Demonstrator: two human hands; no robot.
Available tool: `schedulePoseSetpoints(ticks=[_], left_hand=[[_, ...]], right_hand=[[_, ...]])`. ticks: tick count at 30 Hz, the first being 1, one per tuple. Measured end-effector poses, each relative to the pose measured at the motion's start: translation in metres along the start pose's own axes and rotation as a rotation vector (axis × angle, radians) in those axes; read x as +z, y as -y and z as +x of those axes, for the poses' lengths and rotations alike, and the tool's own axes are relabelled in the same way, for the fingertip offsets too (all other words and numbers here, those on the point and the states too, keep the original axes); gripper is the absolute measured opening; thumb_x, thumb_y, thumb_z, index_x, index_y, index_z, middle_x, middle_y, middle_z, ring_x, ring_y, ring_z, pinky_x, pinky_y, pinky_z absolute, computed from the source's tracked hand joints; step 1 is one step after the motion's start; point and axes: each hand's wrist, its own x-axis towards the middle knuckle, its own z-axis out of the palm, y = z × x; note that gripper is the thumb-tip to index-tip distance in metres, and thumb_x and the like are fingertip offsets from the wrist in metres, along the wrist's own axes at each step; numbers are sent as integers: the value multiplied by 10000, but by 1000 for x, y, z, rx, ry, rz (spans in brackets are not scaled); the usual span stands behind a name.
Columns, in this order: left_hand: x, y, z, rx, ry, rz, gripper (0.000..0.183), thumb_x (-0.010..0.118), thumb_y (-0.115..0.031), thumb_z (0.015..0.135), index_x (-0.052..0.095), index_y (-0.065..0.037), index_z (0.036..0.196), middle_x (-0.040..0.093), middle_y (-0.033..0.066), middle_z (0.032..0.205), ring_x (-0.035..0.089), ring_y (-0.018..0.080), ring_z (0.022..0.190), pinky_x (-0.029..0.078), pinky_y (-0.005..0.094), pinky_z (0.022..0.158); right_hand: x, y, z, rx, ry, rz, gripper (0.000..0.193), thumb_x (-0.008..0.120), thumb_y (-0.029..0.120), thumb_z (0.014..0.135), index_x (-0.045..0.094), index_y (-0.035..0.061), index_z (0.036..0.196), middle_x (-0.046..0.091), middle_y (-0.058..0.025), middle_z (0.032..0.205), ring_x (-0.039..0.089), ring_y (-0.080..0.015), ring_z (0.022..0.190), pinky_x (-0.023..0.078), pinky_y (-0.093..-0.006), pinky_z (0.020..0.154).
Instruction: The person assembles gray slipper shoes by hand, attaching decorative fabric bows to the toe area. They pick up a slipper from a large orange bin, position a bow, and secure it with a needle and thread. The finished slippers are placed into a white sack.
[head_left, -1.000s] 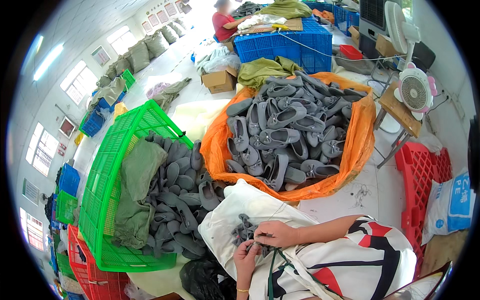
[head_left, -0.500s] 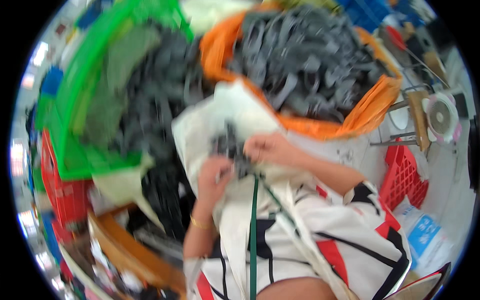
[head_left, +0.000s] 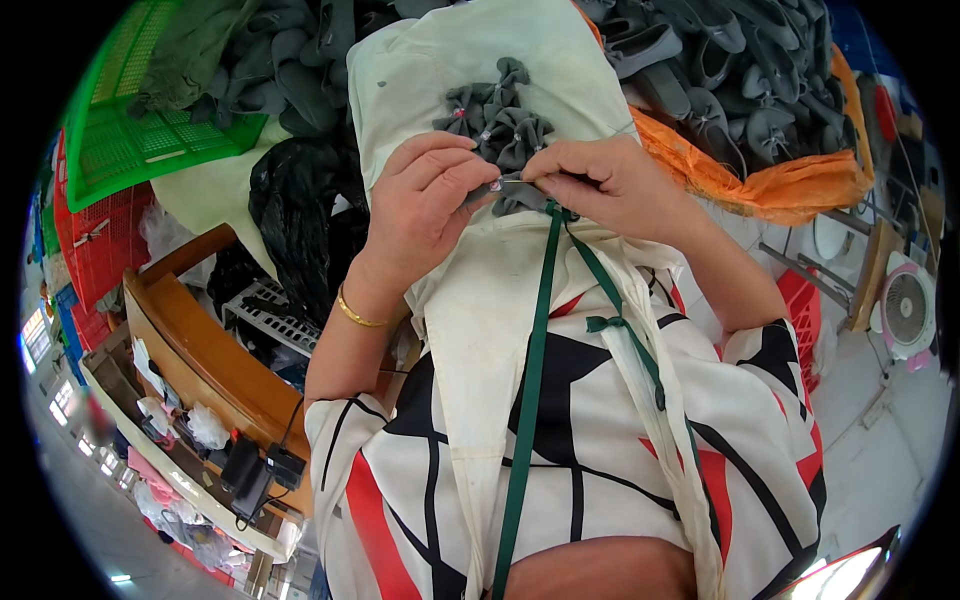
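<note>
My left hand (head_left: 425, 200) is closed in a pinch on a small grey fabric bow (head_left: 485, 192) with a shiny pinkish centre. Close on its right, my right hand (head_left: 610, 185) pinches a thin needle (head_left: 515, 181), whose shaft reaches across to the bow. Any thread is too fine to make out. Several more grey bows (head_left: 510, 130) lie in a cluster just beyond my fingers. Under them is a pale cloth-covered pad (head_left: 580, 60), which spreads away from my lap. A dark green strap (head_left: 535, 370) hangs down over my cream apron (head_left: 470, 400).
Grey shoes (head_left: 770, 130) fill an orange sack (head_left: 740, 180) at the far right. More grey shoes (head_left: 300, 85) lie by a green basket (head_left: 150, 140) at the far left. A wooden bench (head_left: 230, 340) stands left, a small fan (head_left: 905, 305) right.
The view has shifted and sharpened, so the sacks and basket sit higher in it. Both hands remain at the bows, and a needle now shows between them.
</note>
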Motion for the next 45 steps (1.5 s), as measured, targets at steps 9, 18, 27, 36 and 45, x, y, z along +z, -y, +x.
schedulePoseSetpoints(ticks=[9, 18, 27, 36, 45], left_hand=[[-5, -5, -3, 5, 18, -28, 283, 771, -14, 670, 691, -62, 937, 677, 66, 944, 635, 292, 975, 524, 364, 813], [-4, -4, -2, -16, 2, -98, 270, 771, -35, 698, 688, -61, 953, 687, 58, 954, 639, 291, 978, 523, 362, 822], [3, -6, -7, -88, -52, -284, 275, 788, -39, 688, 688, -68, 942, 688, 59, 905, 649, 281, 903, 526, 349, 780], [2, -8, -6, -114, -49, -351, 250, 790, -43, 697, 696, -60, 928, 684, 60, 866, 639, 271, 850, 516, 345, 759], [4, -9, -2, -216, 94, -455, 192, 718, -24, 759, 685, -67, 943, 672, 94, 920, 625, 315, 874, 489, 398, 795]], right_hand=[[-1, -1, 2, -14, 55, 2, 152, 593, 29, 918, 663, 11, 1052, 687, -40, 901, 609, -100, 772, 483, -227, 702], [-3, -8, 4, -47, 106, 92, 142, 577, 24, 943, 656, 7, 1060, 686, -42, 936, 611, -101, 811, 486, -232, 722], [15, -10, 2, 38, 86, 319, 94, 570, 70, 963, 616, 42, 1040, 600, 10, 811, 490, -76, 677, 427, -228, 632], [16, -1, 1, 211, 131, 532, 69, 560, 80, 980, 604, 31, 999, 575, 27, 800, 502, -51, 654, 437, -221, 602], [15, -8, -5, 341, 138, 529, 87, 586, 153, 978, 604, 68, 972, 563, 28, 783, 545, -45, 671, 462, -230, 614]])
